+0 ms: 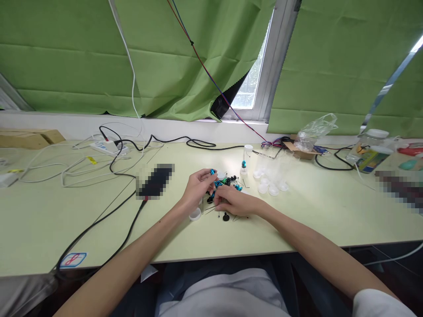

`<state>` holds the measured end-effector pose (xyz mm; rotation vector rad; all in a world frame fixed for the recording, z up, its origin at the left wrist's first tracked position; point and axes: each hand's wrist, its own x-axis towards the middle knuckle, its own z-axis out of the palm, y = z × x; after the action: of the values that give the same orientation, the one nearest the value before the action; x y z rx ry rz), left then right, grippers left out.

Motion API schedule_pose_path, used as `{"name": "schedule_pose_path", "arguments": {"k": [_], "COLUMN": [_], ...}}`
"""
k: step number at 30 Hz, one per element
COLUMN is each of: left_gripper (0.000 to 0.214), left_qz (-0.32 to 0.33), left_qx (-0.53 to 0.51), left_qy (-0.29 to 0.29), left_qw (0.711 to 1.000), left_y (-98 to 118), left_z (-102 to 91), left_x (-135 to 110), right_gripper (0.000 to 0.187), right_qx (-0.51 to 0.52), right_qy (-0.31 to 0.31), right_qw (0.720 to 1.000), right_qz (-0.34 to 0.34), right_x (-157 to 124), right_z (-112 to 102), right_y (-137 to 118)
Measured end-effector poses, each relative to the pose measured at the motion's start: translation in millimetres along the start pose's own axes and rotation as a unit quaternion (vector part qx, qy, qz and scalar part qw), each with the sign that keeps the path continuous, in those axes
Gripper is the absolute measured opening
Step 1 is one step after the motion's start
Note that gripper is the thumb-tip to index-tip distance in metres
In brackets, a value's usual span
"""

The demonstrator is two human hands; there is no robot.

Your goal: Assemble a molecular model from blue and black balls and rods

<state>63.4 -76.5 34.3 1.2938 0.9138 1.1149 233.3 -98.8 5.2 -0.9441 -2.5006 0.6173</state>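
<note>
Our left hand pinches a small blue part beside loose parts on the table; our right hand sits over them, and we cannot tell whether it grips anything. Farther right we see white round pieces.

There were 1 left hand, 1 right hand, at least 3 blue parts, 1 power strip, 1 plastic bag and 1 tabletop.
</note>
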Motion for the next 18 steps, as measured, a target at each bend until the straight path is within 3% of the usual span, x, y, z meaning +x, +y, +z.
{"name": "schedule_pose_path", "arguments": {"k": [10,18], "left_gripper": [0.043,0.040], "left_qz": [0.008,0.058], "left_qx": [0.014,0.073], "left_qy": [0.002,0.037], "left_qw": [1.000,0.995], "left_y": [1,-1], "left_z": [-0.2,-1.9], "left_x": [0,2], "right_gripper": [0.009,0.008], "right_qx": [0.032,0.138], "right_qy": [0.031,0.140], "right_qw": [0.999,0.980], "right_qz": [-0.020,0.021], "right_x": [0,-6], "right_z": [-7,-26], "right_y": [-3,-8]}}
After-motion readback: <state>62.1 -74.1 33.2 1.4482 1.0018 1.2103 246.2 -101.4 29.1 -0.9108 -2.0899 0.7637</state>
